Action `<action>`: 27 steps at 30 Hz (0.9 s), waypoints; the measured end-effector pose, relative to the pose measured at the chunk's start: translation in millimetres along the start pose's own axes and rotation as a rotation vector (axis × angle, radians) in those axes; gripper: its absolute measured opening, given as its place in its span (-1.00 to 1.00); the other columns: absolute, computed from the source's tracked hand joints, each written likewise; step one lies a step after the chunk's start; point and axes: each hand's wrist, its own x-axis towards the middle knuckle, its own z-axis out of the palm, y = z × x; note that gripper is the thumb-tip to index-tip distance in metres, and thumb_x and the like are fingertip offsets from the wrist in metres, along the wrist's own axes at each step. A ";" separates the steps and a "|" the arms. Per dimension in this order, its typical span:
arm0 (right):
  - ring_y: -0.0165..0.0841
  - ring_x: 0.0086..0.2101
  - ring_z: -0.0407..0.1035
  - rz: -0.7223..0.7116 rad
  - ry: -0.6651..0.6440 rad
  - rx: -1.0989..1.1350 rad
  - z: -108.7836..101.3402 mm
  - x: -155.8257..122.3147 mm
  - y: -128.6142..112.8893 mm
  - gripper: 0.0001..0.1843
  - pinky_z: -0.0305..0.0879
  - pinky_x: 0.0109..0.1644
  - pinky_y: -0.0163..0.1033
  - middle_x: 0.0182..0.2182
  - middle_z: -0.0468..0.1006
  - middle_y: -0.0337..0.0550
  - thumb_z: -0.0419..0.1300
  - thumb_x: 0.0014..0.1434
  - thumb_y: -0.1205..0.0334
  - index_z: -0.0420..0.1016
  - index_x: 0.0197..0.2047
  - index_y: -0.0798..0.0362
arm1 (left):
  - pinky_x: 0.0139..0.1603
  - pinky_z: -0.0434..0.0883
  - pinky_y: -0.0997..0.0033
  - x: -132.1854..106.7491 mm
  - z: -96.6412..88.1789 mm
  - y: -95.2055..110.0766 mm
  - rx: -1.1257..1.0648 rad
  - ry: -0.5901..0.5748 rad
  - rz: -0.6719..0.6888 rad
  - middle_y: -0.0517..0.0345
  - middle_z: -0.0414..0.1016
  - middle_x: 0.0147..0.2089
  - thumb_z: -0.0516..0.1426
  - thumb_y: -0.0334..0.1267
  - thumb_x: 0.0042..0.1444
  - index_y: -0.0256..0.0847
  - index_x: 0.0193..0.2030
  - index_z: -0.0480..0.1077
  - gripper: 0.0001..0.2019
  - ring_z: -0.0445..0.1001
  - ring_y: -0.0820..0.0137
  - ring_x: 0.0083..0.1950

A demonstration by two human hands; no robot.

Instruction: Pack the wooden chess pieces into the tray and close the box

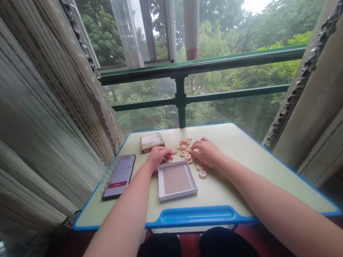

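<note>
A loose heap of round wooden Chinese chess pieces (187,156), with dark marks on some tops, lies near the middle of the table. My right hand (207,152) is over the heap's right side, fingers apart and touching pieces; its palm hides some of them. Left of the heap, my left hand (159,155) hovers low with loosely bent fingers apart, and no piece shows in it. Its fingertips are close to a piece at the heap's edge. A shallow, white-walled box tray (161,183) sits just in front of both hands, with nothing inside.
Behind my left hand stands a small brown box (152,142) with a pale top. A phone (119,177) lies at the table's left side. The pale table (251,173) has a blue rim and a moulded front groove (198,215). Curtains and a green railing (207,65) surround it.
</note>
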 end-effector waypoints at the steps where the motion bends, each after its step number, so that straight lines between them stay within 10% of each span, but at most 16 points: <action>1: -0.27 -0.22 0.23 0.015 0.011 0.000 -2.1 0.5 0.6 -0.70 0.13 -0.11 -0.20 -0.25 0.54 -0.11 0.03 0.17 0.11 0.55 -0.31 0.03 | -0.55 0.16 0.53 0.2 0.2 -0.1 0.011 0.021 0.005 0.05 0.45 -0.60 0.14 -0.16 -0.14 -0.34 -0.54 0.45 -0.76 0.33 0.49 -0.54; 9: -0.29 -0.24 0.27 -0.073 -0.157 0.093 -20.1 -0.6 8.7 -0.73 0.08 -0.04 -0.18 -0.30 0.55 -0.13 0.07 0.06 0.30 0.56 -0.53 0.05 | -0.59 0.11 0.54 2.8 0.4 -3.3 0.040 0.046 -0.001 0.08 0.43 -0.63 0.14 -0.15 -0.15 -0.33 -0.54 0.44 -0.77 0.29 0.51 -0.58; 27: -0.29 -0.24 0.29 0.059 -0.197 0.044 -17.9 -1.2 13.2 -0.74 0.19 -0.13 -0.26 -0.27 0.51 -0.15 0.09 0.02 0.34 0.61 -0.34 -0.06 | -0.61 0.13 0.56 3.8 4.3 -0.4 0.052 0.100 -0.024 0.13 0.38 -0.66 0.13 -0.21 -0.09 -0.32 -0.58 0.40 -0.79 0.26 0.55 -0.61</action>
